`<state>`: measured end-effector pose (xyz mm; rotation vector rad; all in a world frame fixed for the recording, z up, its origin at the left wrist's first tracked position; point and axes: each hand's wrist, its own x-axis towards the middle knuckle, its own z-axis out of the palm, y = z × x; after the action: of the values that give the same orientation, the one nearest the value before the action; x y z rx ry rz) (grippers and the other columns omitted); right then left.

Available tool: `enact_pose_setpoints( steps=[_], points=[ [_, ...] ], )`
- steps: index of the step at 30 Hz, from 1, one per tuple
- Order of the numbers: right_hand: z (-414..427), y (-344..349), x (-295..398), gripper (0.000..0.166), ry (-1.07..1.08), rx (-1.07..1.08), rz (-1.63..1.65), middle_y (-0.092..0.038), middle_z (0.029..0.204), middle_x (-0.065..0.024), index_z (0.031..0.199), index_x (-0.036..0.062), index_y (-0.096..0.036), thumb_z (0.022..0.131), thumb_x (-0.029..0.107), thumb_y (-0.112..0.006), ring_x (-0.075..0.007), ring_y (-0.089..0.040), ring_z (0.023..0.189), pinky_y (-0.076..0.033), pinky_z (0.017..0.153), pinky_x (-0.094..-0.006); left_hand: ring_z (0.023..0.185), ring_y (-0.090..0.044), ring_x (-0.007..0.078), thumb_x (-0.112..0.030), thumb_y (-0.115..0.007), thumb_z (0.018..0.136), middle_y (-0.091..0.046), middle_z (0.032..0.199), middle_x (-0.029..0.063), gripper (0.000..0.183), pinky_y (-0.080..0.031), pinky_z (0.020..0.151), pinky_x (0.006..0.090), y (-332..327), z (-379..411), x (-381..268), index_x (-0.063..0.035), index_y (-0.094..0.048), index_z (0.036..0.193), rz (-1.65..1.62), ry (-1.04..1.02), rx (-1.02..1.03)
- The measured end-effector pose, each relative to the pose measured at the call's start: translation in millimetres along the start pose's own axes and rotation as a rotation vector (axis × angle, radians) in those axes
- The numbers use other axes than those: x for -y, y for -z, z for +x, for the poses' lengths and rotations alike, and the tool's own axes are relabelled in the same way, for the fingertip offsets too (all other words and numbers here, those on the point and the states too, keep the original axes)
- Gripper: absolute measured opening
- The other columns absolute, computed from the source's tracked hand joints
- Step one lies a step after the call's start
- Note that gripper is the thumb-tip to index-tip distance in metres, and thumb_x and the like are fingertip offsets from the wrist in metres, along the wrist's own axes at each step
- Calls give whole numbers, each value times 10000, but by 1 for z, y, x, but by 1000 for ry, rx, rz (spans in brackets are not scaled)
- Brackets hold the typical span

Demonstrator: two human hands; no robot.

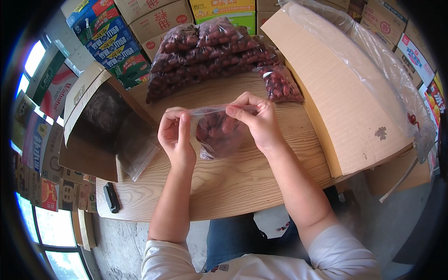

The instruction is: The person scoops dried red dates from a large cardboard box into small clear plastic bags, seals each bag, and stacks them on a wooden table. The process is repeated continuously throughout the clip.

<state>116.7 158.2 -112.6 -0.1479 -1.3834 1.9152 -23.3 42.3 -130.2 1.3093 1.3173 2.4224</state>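
Note:
Between my hands hangs a clear zip-lock bag (220,134) of dark red dried fruit, probably jujubes, just above or touching the wooden table (231,189). My left hand (176,134) pinches the left end of its red-lined zip edge between thumb and fingers. On the right end of the same edge, my right hand (257,120) grips with thumb and index finger. The mouth is drawn out straight between them; whether the seal is closed, I cannot tell. Beyond my hands rises a stack of similar filled bags (210,52). One smaller filled bag (280,82) lies apart on the right.
A large cardboard box (343,87) with a plastic liner stands along the right edge. At left, an open carton (101,129) holds clear empty bags (140,157). A black object (111,197) lies at the table's near left corner. Stacked cartons (157,21) line the back.

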Motion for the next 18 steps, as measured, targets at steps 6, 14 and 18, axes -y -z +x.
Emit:
enact_pose_setpoints(
  steps=[6, 14, 18],
  points=[
    [1, 2, 0, 92, -11, -20, -6, -687, 732, -126, 823, -8, -618, 849, 30, -698, -161, -660, 627, -525, 602, -258, 856, -526, 88, -67, -584, 944, -595, 940, 34, 79, -405, 803, 227, -1, 1, 2, -22, -584, 879, 94, -7, -13],
    [0, 1, -1, 90, -16, -13, -46, -690, 725, -118, 816, 5, -623, 845, 35, -703, -147, -660, 630, -484, 577, -229, 854, -522, 79, -51, -593, 936, -592, 942, 32, 59, -405, 792, 216, -5, 1, -7, -21, -581, 886, 3, 31, 70],
    [0, 0, -1, 95, -4, 4, -54, -690, 723, -114, 809, 11, -624, 840, 40, -709, -145, -660, 627, -467, 569, -225, 838, -507, 69, -45, -599, 931, -580, 939, 20, 57, -398, 768, 202, -2, 0, -2, -22, -578, 883, 100, 32, 88]
  ],
)
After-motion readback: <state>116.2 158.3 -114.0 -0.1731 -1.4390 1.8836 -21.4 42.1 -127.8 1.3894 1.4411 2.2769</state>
